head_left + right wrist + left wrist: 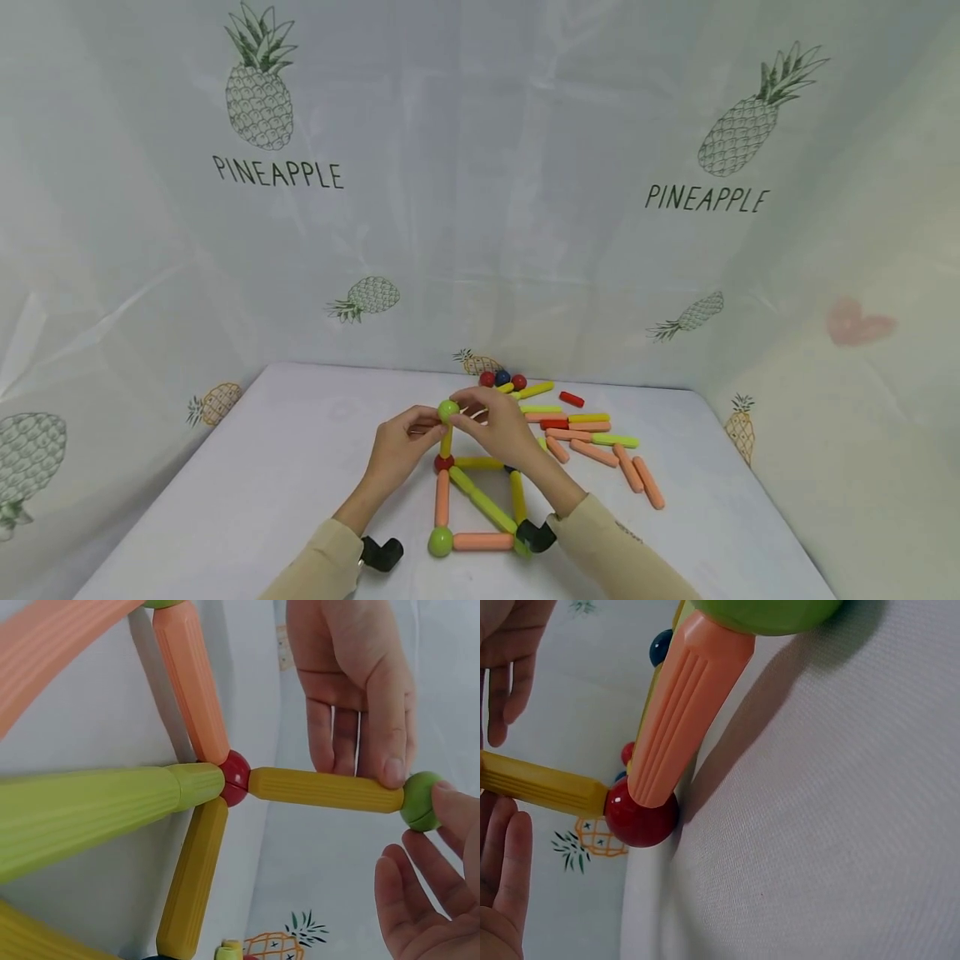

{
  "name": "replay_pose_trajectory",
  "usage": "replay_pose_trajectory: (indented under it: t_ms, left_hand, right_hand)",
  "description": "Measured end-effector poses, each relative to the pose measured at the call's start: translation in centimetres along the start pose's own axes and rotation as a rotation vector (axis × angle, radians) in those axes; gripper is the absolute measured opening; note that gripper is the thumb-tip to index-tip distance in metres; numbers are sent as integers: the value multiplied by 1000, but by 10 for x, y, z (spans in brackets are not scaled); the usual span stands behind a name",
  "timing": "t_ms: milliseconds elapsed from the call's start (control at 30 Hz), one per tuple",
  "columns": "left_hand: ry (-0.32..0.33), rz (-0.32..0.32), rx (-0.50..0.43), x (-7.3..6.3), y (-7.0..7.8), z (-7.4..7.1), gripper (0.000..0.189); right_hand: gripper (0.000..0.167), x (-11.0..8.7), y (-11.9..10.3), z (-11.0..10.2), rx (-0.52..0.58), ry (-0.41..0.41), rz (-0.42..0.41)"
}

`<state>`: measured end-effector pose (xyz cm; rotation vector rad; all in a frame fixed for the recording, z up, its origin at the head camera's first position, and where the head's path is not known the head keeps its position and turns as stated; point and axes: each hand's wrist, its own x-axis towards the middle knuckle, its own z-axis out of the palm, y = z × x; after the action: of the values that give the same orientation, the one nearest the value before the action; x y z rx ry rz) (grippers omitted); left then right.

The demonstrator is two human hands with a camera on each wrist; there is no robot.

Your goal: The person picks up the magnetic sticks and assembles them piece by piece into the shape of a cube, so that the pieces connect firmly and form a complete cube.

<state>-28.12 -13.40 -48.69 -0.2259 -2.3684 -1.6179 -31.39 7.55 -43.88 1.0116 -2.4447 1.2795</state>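
An upright yellow rod (446, 442) stands on a red ball (444, 462), with a lime-green ball (421, 801) at its top. My right hand (502, 425) pinches that green ball between thumb and fingers. With its thumb at the rod's upper end, my left hand (401, 446) holds the rod just under the ball. From the red ball, a salmon rod (686, 712), a lime diagonal rod (90, 814) and another yellow rod (193, 881) spread out into a flat square frame. Its near corner is a green ball (441, 541); the near right one is partly hidden by the right wrist camera.
Loose salmon rods (594, 452), lime rods (615, 440) and short red rods (572, 399) lie on the white table (300, 450) right of the frame. Red balls (519, 382) and a blue ball (502, 378) sit at the back edge, before a pineapple-print curtain (480, 208).
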Motion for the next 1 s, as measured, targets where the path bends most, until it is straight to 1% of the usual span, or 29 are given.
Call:
replay_pose_trajectory:
  t_ms: [167,300,400,500,600,733,800,867,933,967,1000]
  left_hand:
    - [1,19,-25,-1,1,-5,30]
    - [2,58,-59,2,2,-8,33]
    - [-3,78,-62,4,3,-8,38]
    - [-11,81,-48,4,4,-9,40]
    - [-20,85,-30,4,4,-11,38]
    - [-34,96,-20,3,6,-13,34]
    - [-44,93,-17,3,7,-14,34]
    - [-50,87,-11,3,8,-15,35]
    - [-51,82,-8,2,9,-16,35]
    - [-49,80,-8,2,8,-16,36]
    - [-45,78,-8,2,8,-16,35]
  right_hand:
    - [28,0,1,3,7,17,9]
    - [28,0,-1,2,11,6,15]
    - [30,-2,-1,-5,0,-22,22]
    - [32,-8,3,-23,-28,-41,47]
    - [28,-20,19,-45,-108,-30,92]
    - [21,-46,52,-78,-296,-36,198]
    - [19,-61,69,-93,-393,-61,264]
    - [18,-76,84,-105,-444,-82,341]
    - [16,-90,97,-115,-505,-99,378]
    - [13,-96,102,-118,-532,-110,388]
    - [13,-101,107,-121,-549,-121,395]
